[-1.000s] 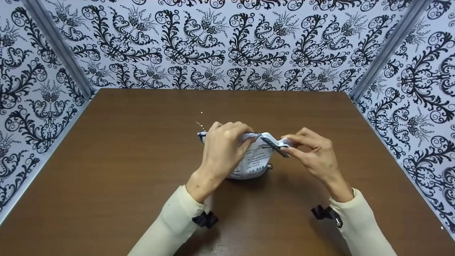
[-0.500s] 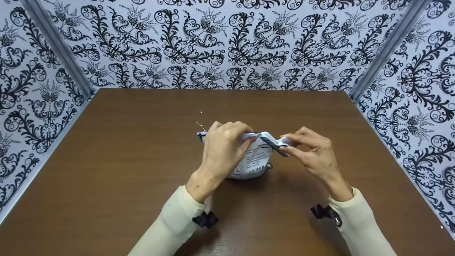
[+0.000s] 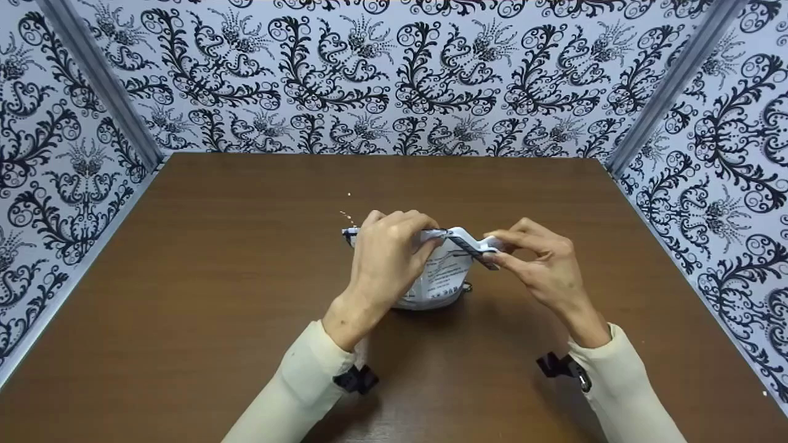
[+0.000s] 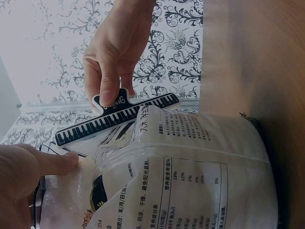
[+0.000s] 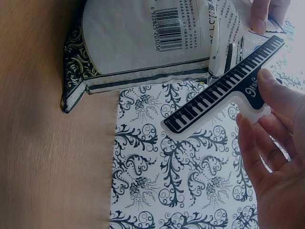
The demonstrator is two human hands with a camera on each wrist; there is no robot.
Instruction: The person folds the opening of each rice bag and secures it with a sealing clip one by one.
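A white plastic bag of rice (image 3: 440, 284) stands on the table, printed with text, its upper part folded over. My left hand (image 3: 388, 261) grips the folded top edge, thumb on the near side. Between thumb and fingers, my right hand (image 3: 545, 264) pinches the handles of a black-and-white clip (image 4: 119, 117) with a piano-key pattern. In the right wrist view, the long bar of the clip (image 5: 224, 88) slants across the bag's top corner, one end jutting past the bag. The left palm hides part of the fold in the head view.
A few small white grains (image 3: 347, 216) lie on the brown table (image 3: 215, 277) behind the left hand. Patterned white-and-black walls (image 3: 394, 74) enclose the table at the back and both sides. Black wrist mounts (image 3: 357, 379) sit on the cream sleeves.
My right hand and the clip have shifted very slightly up and to the left. The left hand and the bag stay in place.
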